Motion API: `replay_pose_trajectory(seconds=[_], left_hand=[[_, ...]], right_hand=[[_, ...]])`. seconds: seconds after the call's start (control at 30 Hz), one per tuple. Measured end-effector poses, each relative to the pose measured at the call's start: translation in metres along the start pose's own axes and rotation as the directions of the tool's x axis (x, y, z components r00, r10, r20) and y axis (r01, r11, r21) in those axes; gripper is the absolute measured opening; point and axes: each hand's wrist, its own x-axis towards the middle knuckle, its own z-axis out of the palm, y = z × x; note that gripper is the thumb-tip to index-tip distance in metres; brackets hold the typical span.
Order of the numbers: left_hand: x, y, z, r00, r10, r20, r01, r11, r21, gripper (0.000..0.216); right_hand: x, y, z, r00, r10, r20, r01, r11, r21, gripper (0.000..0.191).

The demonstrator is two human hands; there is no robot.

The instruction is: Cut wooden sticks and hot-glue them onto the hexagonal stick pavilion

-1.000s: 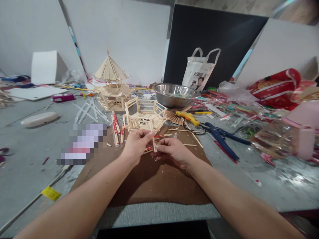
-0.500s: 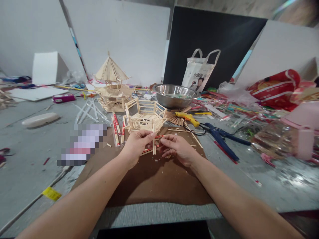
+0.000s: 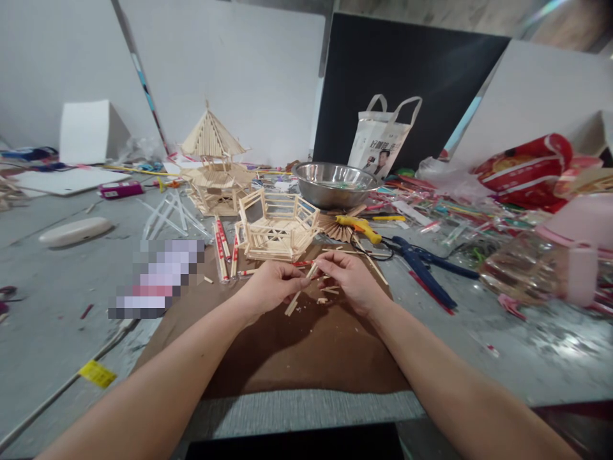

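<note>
My left hand (image 3: 272, 286) pinches a short pair of pale wooden sticks (image 3: 294, 303) between thumb and fingers. The sticks slant, their lower end pointing toward me. At their upper end my right hand (image 3: 352, 281) has thumb and forefinger closed on them; the fingertips partly hide that end. Just beyond the hands stands an open, railed frame built of wooden sticks (image 3: 278, 246). Small cut stick pieces (image 3: 329, 291) and crumbs lie by my right fingers on the brown mat (image 3: 306, 358). Red-and-white wrapped chopsticks (image 3: 223, 249) lie left of the frame.
Behind the frame stand a stick pavilion (image 3: 213, 150) with a pointed roof and a steel bowl (image 3: 335, 182). A yellow glue gun (image 3: 359, 227) and blue-handled pliers (image 3: 424, 268) lie right. A blurred-out phone-like rectangle (image 3: 160, 278) lies left; a bottle with pink lid (image 3: 522, 262) is far right.
The sticks have turned from upright to a slant, and their top has come down from in front of the frame. My right hand has closed on their upper end.
</note>
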Motion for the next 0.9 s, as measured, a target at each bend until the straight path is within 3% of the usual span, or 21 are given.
replay_pose_trajectory(seconds=[0.23, 0.43, 0.67, 0.8, 0.9], left_hand=[[0.001, 0.001, -0.001, 0.997, 0.076, -0.031, -0.072, 0.989, 0.128, 0.022], [0.001, 0.004, -0.004, 0.987, 0.152, -0.043, -0.13, 0.935, 0.33, 0.02], [-0.002, 0.013, -0.012, 0.949, 0.316, 0.018, -0.235, 0.664, 0.71, 0.016], [-0.004, 0.02, -0.015, 0.932, 0.357, 0.058, -0.248, 0.514, 0.821, 0.02], [-0.005, 0.023, -0.018, 0.926, 0.37, 0.079, -0.258, 0.466, 0.846, 0.019]], right_hand=[[-0.002, -0.004, 0.003, 0.999, 0.009, -0.05, -0.012, 0.999, -0.053, 0.016], [-0.001, -0.001, 0.001, 0.996, -0.086, -0.034, 0.08, 0.988, -0.134, 0.014], [0.002, -0.01, -0.005, 0.936, -0.33, 0.124, 0.35, 0.821, -0.45, 0.011], [0.003, -0.02, -0.005, 0.896, -0.349, 0.274, 0.443, 0.705, -0.553, 0.009], [0.003, -0.026, -0.005, 0.864, -0.368, 0.344, 0.504, 0.625, -0.597, 0.009]])
